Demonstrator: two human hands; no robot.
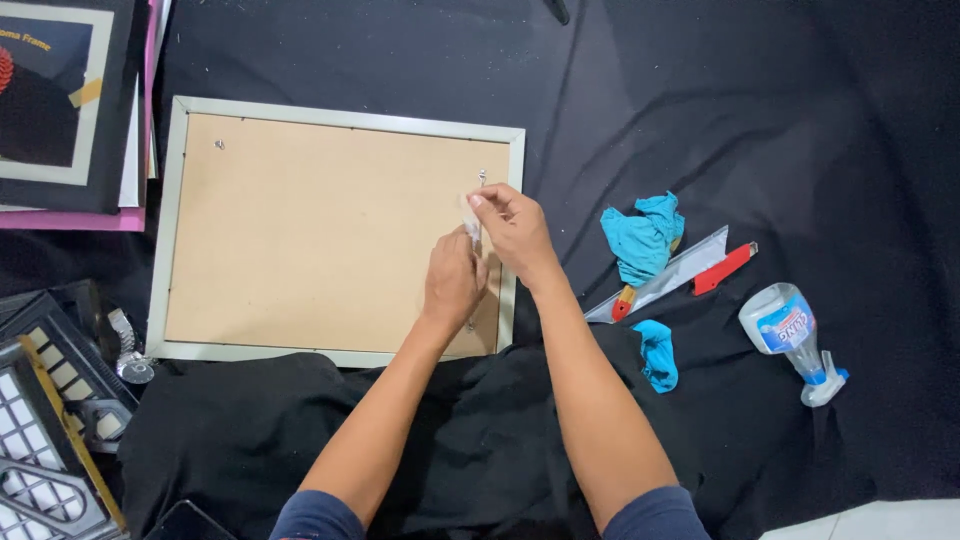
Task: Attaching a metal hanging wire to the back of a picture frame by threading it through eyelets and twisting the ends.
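A picture frame [176, 220] with a pale grey border lies face down on black cloth, its brown backing board [310, 230] up. My left hand [452, 283] and my right hand [512, 228] meet over the board's right side. Both pinch a small pale strip [470, 222], perhaps tape or paper, against the board near the right border. A small metal clip [482, 178] sticks up just above my right fingers. Another small metal fitting [219, 144] sits at the board's upper left.
Right of the frame lie a crumpled blue cloth [643, 238], a second blue scrap [657, 354], a clear ruler [672, 275], a red cutter [724, 268] and a spray bottle [790, 335] on its side. Stacked frames [60, 100] are upper left; black plastic crates [45, 400] lower left.
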